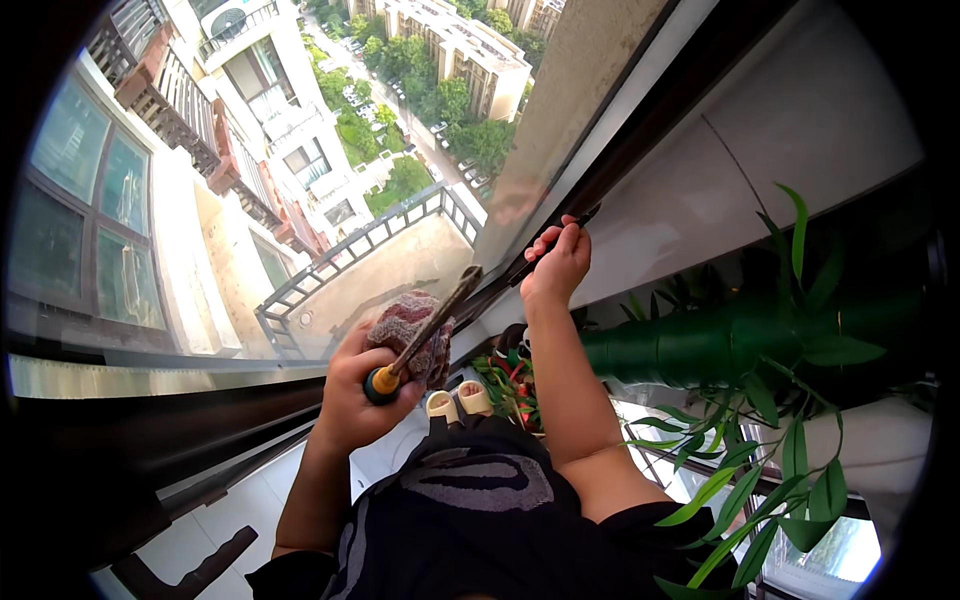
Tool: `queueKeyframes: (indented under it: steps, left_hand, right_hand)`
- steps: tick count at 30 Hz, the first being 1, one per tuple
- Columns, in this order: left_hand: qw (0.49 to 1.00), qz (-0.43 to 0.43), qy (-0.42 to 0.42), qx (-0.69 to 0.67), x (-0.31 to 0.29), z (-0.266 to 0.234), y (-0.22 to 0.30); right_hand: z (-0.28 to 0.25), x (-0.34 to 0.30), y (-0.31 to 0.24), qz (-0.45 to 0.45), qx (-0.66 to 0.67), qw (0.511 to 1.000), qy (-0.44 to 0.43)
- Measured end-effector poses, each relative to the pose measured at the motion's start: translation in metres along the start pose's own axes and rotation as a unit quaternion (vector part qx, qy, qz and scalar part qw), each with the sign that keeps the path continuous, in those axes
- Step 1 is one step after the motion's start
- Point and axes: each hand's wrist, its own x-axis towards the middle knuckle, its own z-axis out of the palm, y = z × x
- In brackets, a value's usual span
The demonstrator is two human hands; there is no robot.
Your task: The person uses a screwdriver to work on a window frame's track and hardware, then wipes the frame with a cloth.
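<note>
My left hand (350, 390) is closed around a screwdriver (432, 322), whose handle is yellow and dark teal and whose metal shaft slants up to the right. Bunched in the same hand is a purple-grey cloth (402, 325), close to the window glass. Further right, my right hand (560, 262) is closed on a slim dark bar (522, 270) along the dark window frame (610, 165). Whether this bar is a fixed handle or a loose tool I cannot tell. Its middle is hidden by my fingers.
Outside the glass lie a ledge with a dark railing (350, 240), neighbouring buildings and trees far below. A green trunk-like column (690, 345) with leafy stems (790, 480) stands close at my right. My feet in cream slippers (474, 397) are on the floor.
</note>
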Motion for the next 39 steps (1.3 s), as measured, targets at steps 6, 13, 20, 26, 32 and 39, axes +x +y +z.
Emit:
queueKeyframes:
  steps: [6, 13, 20, 26, 32, 39]
  left_hand:
    - [0.999, -0.038, -0.025, -0.018, -0.001, -0.002, -0.001]
    - [0.998, -0.045, -0.027, -0.018, -0.003, -0.002, -0.001]
    - [0.999, -0.027, -0.025, 0.000, 0.000, -0.002, 0.000]
    - [0.999, -0.026, -0.025, 0.005, 0.000, -0.002, 0.002]
    - [1.000, -0.020, -0.020, 0.004, 0.001, 0.000, 0.001]
    - [1.000, -0.013, -0.014, -0.013, 0.001, 0.003, 0.001]
  right_hand:
    - [0.010, -0.006, -0.009, -0.025, -0.011, 1.000, -0.013]
    - [0.008, -0.009, -0.006, -0.041, -0.018, 0.999, -0.021]
    - [0.000, 0.004, 0.004, 0.045, -0.015, 0.999, 0.012]
    - [0.007, -0.003, -0.005, -0.030, -0.018, 0.999, -0.017]
    - [-0.009, 0.001, -0.001, -0.027, -0.054, 0.997, -0.040]
    - [-0.038, -0.053, -0.003, -0.033, -0.039, 0.979, -0.195]
